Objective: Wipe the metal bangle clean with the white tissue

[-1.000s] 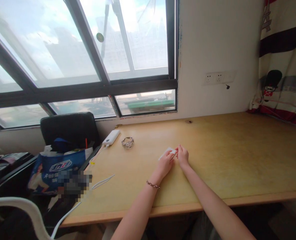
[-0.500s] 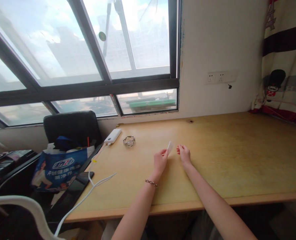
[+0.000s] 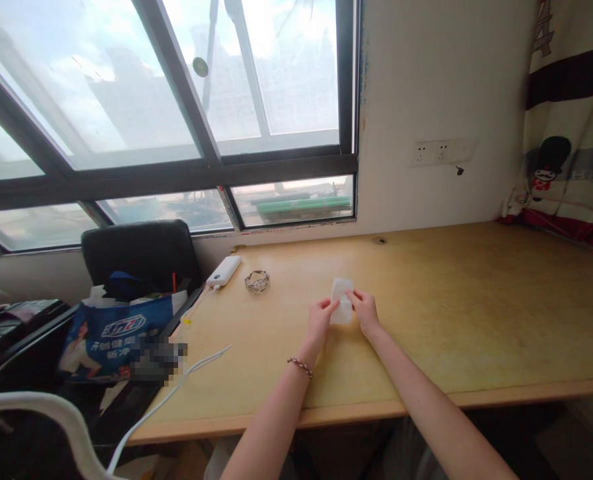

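A small white sheet, which looks like a folded tissue (image 3: 342,287), is held up over the wooden desk. My left hand (image 3: 319,321) pinches its left side between thumb and fingers. On its right side my right hand (image 3: 366,312) has closed its fingertips on the same tissue. The broad face of the tissue is turned towards me. A braided bracelet (image 3: 300,367) circles my left wrist. Farther left on the desk lies a coiled silvery bracelet-like ring (image 3: 257,281), apart from both hands.
A white power bank (image 3: 225,272) with a white cable (image 3: 209,360) lies along the left edge of the desk (image 3: 476,307). Beyond that edge stand a black chair (image 3: 139,253) and a blue bag (image 3: 101,343). Window and wall sockets (image 3: 433,152) are behind.
My right hand has moved left and taken hold of the tissue, which only my left hand held before. The tissue has turned from edge-on to face me.
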The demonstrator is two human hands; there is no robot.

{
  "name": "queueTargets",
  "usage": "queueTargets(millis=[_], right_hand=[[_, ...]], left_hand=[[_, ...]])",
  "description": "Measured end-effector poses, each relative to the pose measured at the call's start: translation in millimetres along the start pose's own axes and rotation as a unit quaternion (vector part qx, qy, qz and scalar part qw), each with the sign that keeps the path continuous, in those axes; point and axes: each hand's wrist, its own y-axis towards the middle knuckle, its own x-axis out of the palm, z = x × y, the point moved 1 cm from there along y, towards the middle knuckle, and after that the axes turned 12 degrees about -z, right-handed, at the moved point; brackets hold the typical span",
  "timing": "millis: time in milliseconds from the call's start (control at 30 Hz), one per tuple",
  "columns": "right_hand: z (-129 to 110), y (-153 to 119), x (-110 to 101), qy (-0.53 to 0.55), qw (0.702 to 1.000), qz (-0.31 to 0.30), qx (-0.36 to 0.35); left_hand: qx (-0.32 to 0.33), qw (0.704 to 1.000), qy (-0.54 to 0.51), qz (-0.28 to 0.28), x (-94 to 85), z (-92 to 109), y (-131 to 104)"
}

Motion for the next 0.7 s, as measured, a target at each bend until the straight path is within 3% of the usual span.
queueTargets(millis=[200, 367, 467, 567, 700], right_hand=[[-8.0, -3.7, 2.9, 0.064, 0.998, -0.013, 0.018], [-7.8, -1.8, 1.2, 0.047, 0.999, 0.024, 0.005], [-8.2, -1.5, 1.4, 0.044, 0.999, 0.021, -0.001], [-8.4, -2.7, 3.2, 0.047, 0.999, -0.012, -0.007], [-7.9, -4.9, 5.0, 0.061, 0.997, -0.037, 0.002]], left_hand=[[0.001, 1.0, -0.014, 0.007, -3.6, -6.1, 3.7], [0.1, 0.979, 0.148, 0.094, 0.6, 5.2, -2.7], [0.13, 0.975, 0.175, 0.046, 8.1, 10.1, -6.7], [0.111, 0.984, 0.135, -0.018, 14.8, 12.4, -8.9], [0.088, 0.991, 0.086, -0.053, 16.7, 14.4, -9.6]])
